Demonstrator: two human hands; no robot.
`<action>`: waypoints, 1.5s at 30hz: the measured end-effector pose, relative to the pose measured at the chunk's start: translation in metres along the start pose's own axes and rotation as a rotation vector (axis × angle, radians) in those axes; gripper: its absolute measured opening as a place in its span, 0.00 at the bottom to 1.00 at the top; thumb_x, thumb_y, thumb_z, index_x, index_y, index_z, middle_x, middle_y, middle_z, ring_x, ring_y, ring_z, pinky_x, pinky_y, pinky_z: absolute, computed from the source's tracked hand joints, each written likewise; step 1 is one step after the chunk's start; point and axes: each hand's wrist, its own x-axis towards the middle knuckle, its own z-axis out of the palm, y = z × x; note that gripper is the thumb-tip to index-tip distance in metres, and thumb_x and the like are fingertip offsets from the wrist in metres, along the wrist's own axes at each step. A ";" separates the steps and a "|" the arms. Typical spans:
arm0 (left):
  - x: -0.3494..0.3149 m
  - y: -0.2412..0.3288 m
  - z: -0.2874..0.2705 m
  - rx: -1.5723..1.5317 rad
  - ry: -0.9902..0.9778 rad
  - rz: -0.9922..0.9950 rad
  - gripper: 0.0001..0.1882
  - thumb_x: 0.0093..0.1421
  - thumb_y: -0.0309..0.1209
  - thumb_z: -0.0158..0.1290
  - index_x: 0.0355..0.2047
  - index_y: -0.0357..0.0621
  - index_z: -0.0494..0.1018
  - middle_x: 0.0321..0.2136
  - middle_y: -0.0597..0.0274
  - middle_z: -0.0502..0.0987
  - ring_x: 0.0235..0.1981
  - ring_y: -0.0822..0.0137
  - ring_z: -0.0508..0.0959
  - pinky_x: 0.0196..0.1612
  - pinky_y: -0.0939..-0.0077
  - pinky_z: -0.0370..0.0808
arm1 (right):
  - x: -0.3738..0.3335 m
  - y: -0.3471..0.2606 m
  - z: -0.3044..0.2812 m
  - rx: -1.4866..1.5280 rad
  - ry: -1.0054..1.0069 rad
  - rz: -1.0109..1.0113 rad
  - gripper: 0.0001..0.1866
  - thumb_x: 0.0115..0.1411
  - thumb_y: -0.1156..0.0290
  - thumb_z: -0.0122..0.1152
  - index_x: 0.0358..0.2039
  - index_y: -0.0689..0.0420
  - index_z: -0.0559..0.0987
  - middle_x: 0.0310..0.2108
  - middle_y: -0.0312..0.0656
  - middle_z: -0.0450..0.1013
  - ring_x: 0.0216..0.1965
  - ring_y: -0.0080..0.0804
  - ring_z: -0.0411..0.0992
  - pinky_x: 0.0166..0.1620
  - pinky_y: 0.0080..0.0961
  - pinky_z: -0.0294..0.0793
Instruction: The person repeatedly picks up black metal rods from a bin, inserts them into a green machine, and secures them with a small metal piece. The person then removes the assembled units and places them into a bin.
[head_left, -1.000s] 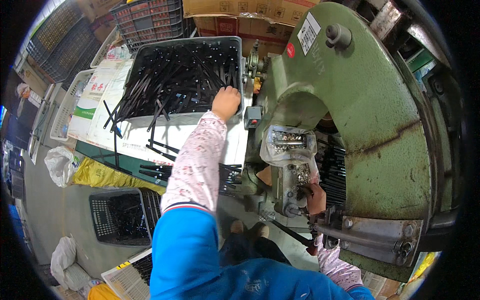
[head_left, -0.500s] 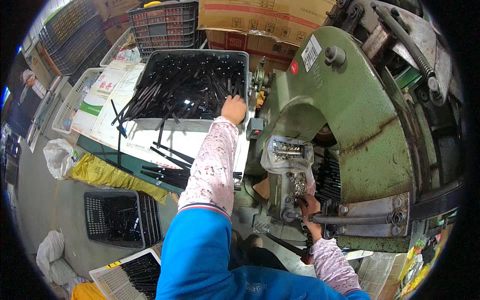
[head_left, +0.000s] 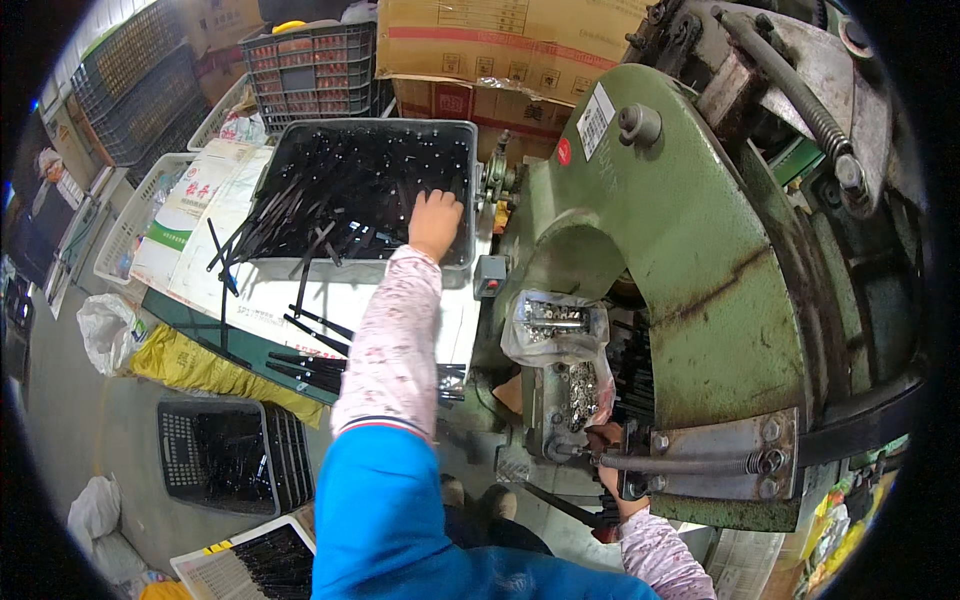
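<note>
My left hand (head_left: 435,227) reaches into a grey bin (head_left: 345,270) heaped with thin black metal strips (head_left: 330,190). Its fingers are slightly apart and bent down onto the strips by the bin's right side; the fingertips are partly hidden. Lower right, my right hand (head_left: 612,472) is at the work end of a green press (head_left: 700,270), behind a spring-covered rod (head_left: 690,464). The rod and a dark block hide most of its fingers, so its grip does not show. Beside it, small metal parts (head_left: 582,392) lie on the press bed.
A plastic-lined tub of small metal parts (head_left: 555,345) sits on the press. Loose strips (head_left: 310,370) lie on the table left of my left forearm. A black crate (head_left: 222,455) and a white crate (head_left: 205,578) stand on the floor. Stacked cartons (head_left: 480,45) rise behind the bin.
The whole view has shifted slightly, with the scene lower and to the left. My left hand stays in the bin, its fingers now more spread. My right hand stays at the press.
</note>
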 end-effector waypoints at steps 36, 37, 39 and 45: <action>-0.144 0.189 -0.274 -1.638 -0.343 -0.921 0.12 0.59 0.27 0.57 0.38 0.28 0.72 0.23 0.57 0.78 0.18 0.74 0.75 0.21 0.84 0.71 | -0.064 -0.142 -0.057 0.220 0.083 -0.477 0.09 0.49 0.76 0.63 0.32 0.54 0.77 0.35 0.40 0.73 0.38 0.43 0.71 0.39 0.35 0.71; -0.142 0.195 -0.271 -1.651 -0.358 -0.924 0.12 0.59 0.27 0.57 0.37 0.28 0.72 0.22 0.59 0.77 0.18 0.75 0.74 0.21 0.84 0.71 | -0.059 -0.140 -0.061 0.319 0.075 -0.349 0.07 0.51 0.76 0.63 0.33 0.57 0.77 0.32 0.43 0.74 0.36 0.45 0.71 0.38 0.36 0.71; -0.141 0.199 -0.263 -1.652 -0.380 -0.913 0.11 0.59 0.25 0.57 0.37 0.27 0.73 0.21 0.61 0.76 0.17 0.76 0.73 0.21 0.84 0.71 | -0.050 -0.123 -0.065 0.355 0.071 -0.217 0.04 0.57 0.78 0.60 0.33 0.62 0.77 0.30 0.45 0.73 0.31 0.39 0.71 0.36 0.28 0.70; -0.143 0.190 -0.250 -1.628 -0.430 -0.816 0.08 0.58 0.24 0.56 0.34 0.28 0.74 0.21 0.61 0.77 0.17 0.77 0.72 0.20 0.85 0.69 | -0.028 -0.099 -0.060 0.345 0.129 -0.179 0.06 0.59 0.76 0.58 0.34 0.66 0.77 0.32 0.47 0.75 0.31 0.37 0.73 0.36 0.26 0.71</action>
